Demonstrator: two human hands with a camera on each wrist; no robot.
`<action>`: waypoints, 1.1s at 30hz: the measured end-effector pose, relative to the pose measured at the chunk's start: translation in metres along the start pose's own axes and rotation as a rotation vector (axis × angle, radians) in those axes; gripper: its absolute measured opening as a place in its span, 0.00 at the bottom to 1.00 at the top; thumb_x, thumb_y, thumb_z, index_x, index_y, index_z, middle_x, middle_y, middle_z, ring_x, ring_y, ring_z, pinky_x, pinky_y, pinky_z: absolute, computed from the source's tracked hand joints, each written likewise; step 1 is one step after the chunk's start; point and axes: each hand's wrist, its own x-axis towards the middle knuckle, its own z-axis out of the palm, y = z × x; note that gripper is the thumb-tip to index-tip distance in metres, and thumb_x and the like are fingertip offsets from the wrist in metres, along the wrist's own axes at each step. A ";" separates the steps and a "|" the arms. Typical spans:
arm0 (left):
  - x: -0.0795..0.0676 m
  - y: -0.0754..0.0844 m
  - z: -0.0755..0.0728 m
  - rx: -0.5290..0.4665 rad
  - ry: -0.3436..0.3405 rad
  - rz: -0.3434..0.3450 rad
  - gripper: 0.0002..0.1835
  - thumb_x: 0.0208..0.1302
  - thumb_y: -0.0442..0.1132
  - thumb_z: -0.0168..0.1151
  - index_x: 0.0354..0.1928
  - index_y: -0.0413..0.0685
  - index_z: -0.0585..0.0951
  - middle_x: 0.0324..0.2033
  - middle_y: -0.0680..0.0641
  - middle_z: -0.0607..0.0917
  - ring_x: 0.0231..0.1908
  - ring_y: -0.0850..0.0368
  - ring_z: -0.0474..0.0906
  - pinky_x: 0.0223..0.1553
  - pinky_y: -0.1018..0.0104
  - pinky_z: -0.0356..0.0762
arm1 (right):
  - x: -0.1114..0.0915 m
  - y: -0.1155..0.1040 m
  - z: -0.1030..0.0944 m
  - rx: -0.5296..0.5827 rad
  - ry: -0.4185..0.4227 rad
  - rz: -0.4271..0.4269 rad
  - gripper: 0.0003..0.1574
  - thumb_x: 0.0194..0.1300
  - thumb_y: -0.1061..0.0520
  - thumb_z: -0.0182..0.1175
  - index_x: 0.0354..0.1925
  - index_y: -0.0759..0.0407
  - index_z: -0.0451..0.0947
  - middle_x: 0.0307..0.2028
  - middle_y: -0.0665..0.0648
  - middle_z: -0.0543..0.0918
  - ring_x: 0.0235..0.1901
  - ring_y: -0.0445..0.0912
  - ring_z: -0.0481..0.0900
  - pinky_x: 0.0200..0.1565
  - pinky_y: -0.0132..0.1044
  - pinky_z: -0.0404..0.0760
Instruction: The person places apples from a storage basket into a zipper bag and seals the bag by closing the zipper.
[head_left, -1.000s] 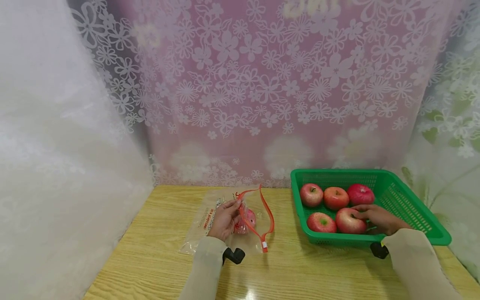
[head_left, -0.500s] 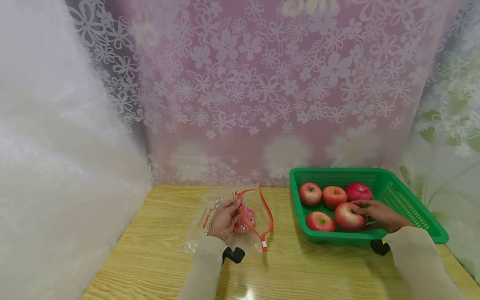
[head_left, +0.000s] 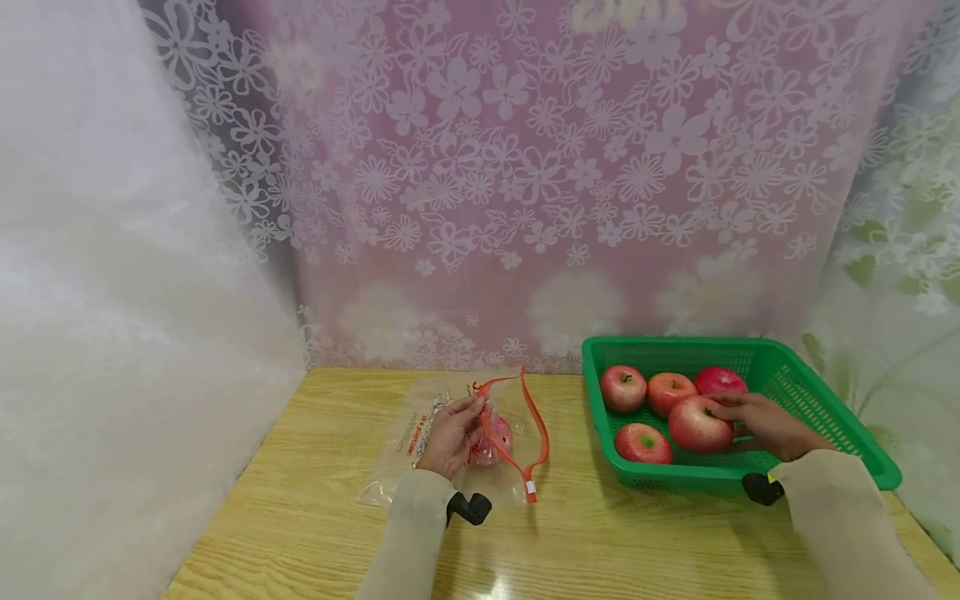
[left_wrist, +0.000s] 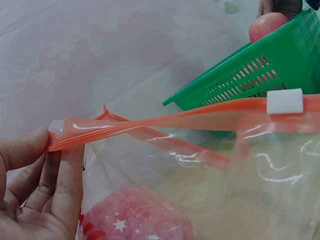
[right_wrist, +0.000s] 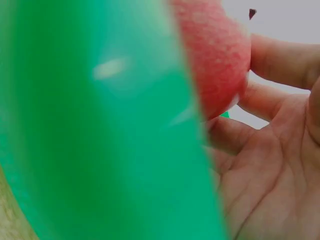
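Observation:
In the head view my left hand point(head_left: 452, 437) pinches the orange zip edge of a clear zip bag point(head_left: 405, 442) between thumb and fingers. The bag's mouth gapes, and a white slider point(left_wrist: 285, 102) sits on the zip in the left wrist view. Inside the bag lies a round pink-red fruit point(left_wrist: 135, 215), with white stars showing over it. My right hand point(head_left: 768, 423) grips a red apple point(head_left: 699, 425) from its right side, above the floor of a green basket point(head_left: 667, 477). In the right wrist view the basket wall hides part of that apple and the fingers.
Other apples lie in the basket: one front left point(head_left: 642, 443), and a row behind with a left apple point(head_left: 623, 388), an orange-red apple point(head_left: 671, 393) and a deep red one point(head_left: 721, 380). A flowered curtain point(head_left: 555, 208) hangs behind the wooden table point(head_left: 600, 550).
My right hand has lifted the apple slightly from its place at the basket's front. The left hand and the bag have stayed nearly still.

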 end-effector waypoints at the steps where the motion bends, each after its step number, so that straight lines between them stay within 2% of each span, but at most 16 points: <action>1: 0.000 0.000 0.000 0.001 0.001 0.000 0.14 0.69 0.33 0.57 0.53 0.31 0.79 0.31 0.50 0.85 0.32 0.63 0.83 0.35 0.73 0.84 | 0.000 -0.002 0.000 0.006 -0.003 -0.007 0.42 0.76 0.50 0.46 0.70 0.79 0.44 0.62 0.78 0.61 0.49 0.53 0.78 0.48 0.52 0.83; 9: 0.003 0.000 0.002 0.035 0.024 -0.006 0.14 0.70 0.33 0.55 0.53 0.32 0.79 0.32 0.51 0.85 0.31 0.64 0.82 0.33 0.74 0.83 | 0.000 -0.012 0.001 0.047 0.010 -0.043 0.41 0.76 0.50 0.48 0.69 0.79 0.47 0.58 0.63 0.70 0.45 0.44 0.80 0.49 0.51 0.83; 14: 0.002 0.001 0.002 0.051 0.039 -0.014 0.14 0.70 0.34 0.56 0.53 0.33 0.79 0.32 0.51 0.85 0.31 0.64 0.81 0.33 0.74 0.83 | 0.001 -0.018 0.003 0.048 0.005 -0.058 0.41 0.77 0.50 0.46 0.70 0.79 0.46 0.62 0.70 0.65 0.45 0.41 0.81 0.49 0.51 0.83; 19: 0.001 0.003 0.002 0.060 0.042 -0.019 0.16 0.69 0.35 0.57 0.54 0.33 0.78 0.32 0.51 0.84 0.31 0.64 0.81 0.34 0.74 0.83 | 0.002 -0.027 0.006 0.073 0.010 -0.066 0.42 0.76 0.49 0.47 0.70 0.77 0.47 0.60 0.66 0.66 0.44 0.40 0.81 0.48 0.50 0.83; 24: 0.000 0.003 0.001 0.058 0.042 -0.023 0.16 0.69 0.35 0.57 0.55 0.33 0.78 0.32 0.50 0.84 0.32 0.63 0.81 0.35 0.73 0.83 | 0.003 -0.034 0.009 0.087 0.002 -0.086 0.42 0.76 0.49 0.47 0.70 0.77 0.46 0.63 0.72 0.60 0.44 0.37 0.81 0.47 0.48 0.84; 26: 0.001 0.003 0.001 0.056 0.045 -0.023 0.16 0.70 0.34 0.57 0.55 0.32 0.78 0.32 0.50 0.84 0.32 0.63 0.81 0.35 0.74 0.83 | 0.002 -0.037 0.011 0.085 -0.001 -0.093 0.42 0.77 0.48 0.46 0.70 0.77 0.46 0.61 0.68 0.65 0.44 0.37 0.81 0.46 0.47 0.84; 28: 0.001 0.002 0.001 0.055 0.048 -0.020 0.15 0.70 0.34 0.56 0.54 0.32 0.78 0.32 0.50 0.84 0.31 0.63 0.81 0.34 0.74 0.83 | 0.002 -0.041 0.012 0.084 -0.004 -0.102 0.42 0.76 0.49 0.47 0.70 0.77 0.46 0.55 0.58 0.71 0.44 0.39 0.82 0.46 0.47 0.84; 30: 0.001 0.002 0.001 0.053 0.049 -0.017 0.15 0.70 0.33 0.56 0.54 0.32 0.78 0.32 0.50 0.84 0.31 0.63 0.81 0.33 0.74 0.83 | 0.001 -0.045 0.013 0.089 -0.010 -0.111 0.41 0.76 0.49 0.47 0.70 0.77 0.46 0.50 0.48 0.74 0.44 0.39 0.82 0.45 0.47 0.84; 33: 0.001 0.002 0.001 0.051 0.052 -0.015 0.14 0.70 0.33 0.56 0.53 0.33 0.79 0.32 0.50 0.84 0.31 0.63 0.81 0.33 0.73 0.83 | 0.001 -0.048 0.015 0.105 -0.025 -0.124 0.41 0.76 0.51 0.47 0.70 0.77 0.45 0.47 0.43 0.75 0.44 0.40 0.83 0.45 0.46 0.84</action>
